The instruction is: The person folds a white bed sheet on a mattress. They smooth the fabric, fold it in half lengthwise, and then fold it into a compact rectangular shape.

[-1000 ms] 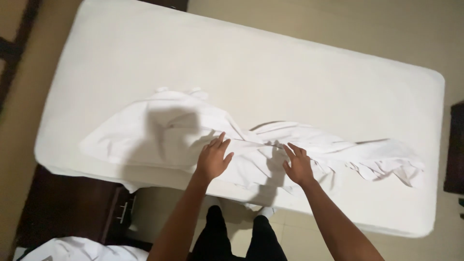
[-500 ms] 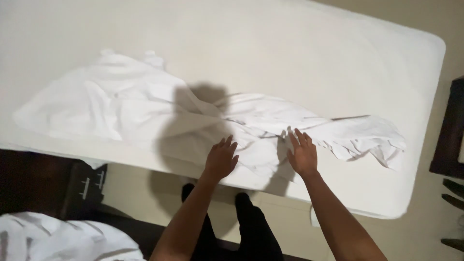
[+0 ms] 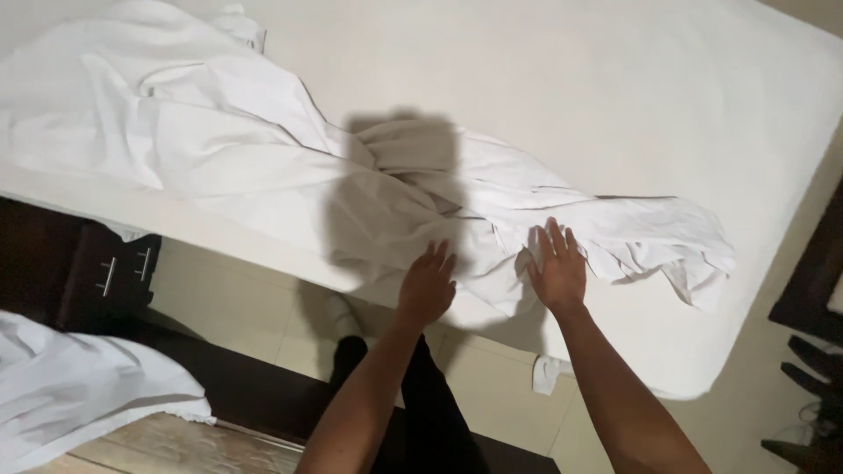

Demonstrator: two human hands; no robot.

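Note:
A crumpled white sheet [image 3: 219, 149] lies stretched across the near part of a bare white mattress [image 3: 615, 96], from the far left to a bunched end at the right. My left hand [image 3: 428, 285] rests flat on the sheet near the mattress's front edge, fingers apart. About a hand's width to its right, my right hand [image 3: 557, 268] presses on the sheet too, fingers spread. Neither hand grips the cloth. The shadow of my head falls on the sheet just above my left hand.
A dark wooden nightstand [image 3: 79, 272] with metal handles stands below the mattress at the left. More white cloth [image 3: 79, 386] lies heaped at the bottom left. Dark furniture [image 3: 812, 333] edges the right side. The floor is pale tile.
The view has shifted right and closer to the bed. Both hands have slid rightward along the sheet and stay flat on it; the sheet's right end is nearer.

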